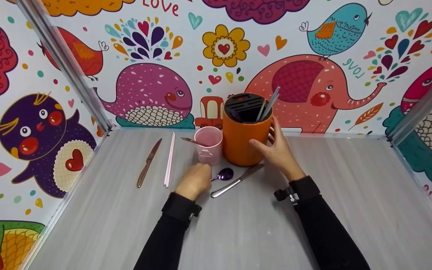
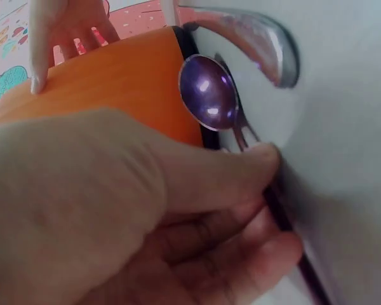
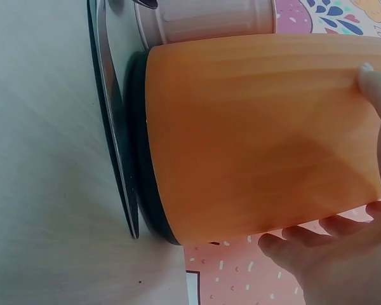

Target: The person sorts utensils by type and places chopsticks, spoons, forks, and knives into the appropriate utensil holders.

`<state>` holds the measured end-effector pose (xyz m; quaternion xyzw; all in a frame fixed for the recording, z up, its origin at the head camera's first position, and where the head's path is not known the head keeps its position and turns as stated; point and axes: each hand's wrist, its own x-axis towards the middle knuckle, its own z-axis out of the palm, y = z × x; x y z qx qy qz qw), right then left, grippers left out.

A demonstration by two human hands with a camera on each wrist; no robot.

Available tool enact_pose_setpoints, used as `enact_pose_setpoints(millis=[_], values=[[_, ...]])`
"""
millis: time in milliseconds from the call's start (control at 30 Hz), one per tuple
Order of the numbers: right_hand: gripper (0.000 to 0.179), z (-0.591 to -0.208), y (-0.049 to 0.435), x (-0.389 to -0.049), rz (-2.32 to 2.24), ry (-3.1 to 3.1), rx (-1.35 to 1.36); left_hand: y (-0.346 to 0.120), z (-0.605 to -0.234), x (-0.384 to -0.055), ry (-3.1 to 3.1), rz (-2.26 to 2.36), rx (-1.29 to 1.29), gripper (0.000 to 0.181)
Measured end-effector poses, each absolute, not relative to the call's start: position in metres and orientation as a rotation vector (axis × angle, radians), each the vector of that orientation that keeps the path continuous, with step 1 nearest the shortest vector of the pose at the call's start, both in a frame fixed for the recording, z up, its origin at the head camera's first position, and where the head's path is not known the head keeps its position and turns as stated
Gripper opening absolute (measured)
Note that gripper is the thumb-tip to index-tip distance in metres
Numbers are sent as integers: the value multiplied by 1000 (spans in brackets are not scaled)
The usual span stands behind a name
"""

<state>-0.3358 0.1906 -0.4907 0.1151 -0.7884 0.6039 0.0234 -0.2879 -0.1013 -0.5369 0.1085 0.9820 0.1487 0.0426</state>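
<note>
My left hand point(image 1: 195, 182) pinches the handle of a shiny purple spoon point(image 1: 225, 174) between thumb and fingers, low at the tabletop. In the left wrist view, the spoon's bowl point(image 2: 207, 92) sticks out past the thumb. My right hand point(image 1: 281, 152) holds the right side of an orange utensil holder point(image 1: 244, 142), thumb on its front, fingers around the far side. The holder stands upright with a black slotted top and some clear straw-like sticks point(image 1: 268, 105) in it. A silver table knife point(image 1: 226, 188) lies before its base, also seen as a blade point(image 3: 114, 121) in the right wrist view.
Left of the holder stands a pink cup point(image 1: 209, 154) with a utensil point(image 1: 193, 141) leaning inside. Farther left lie a pair of pink chopsticks point(image 1: 169, 159) and a copper-coloured knife point(image 1: 149, 163). Patterned wall panels point(image 1: 156, 93) border the grey table point(image 1: 253, 236) at back and sides.
</note>
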Motion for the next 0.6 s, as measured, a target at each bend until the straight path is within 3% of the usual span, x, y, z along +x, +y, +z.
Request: enact_pose_setpoints(millis=[167,400,600], values=[[116,-490,189,-335,1861,-2431,365,-100,-553,-296,3045,475,435,16],[118,-491,189,-336,1834,-2435,371,-86,-491,-262,2973,679,615,8],[118,-491,191,-335,1836,-2454,359,-83,-473,-256,2934,870,694,9]])
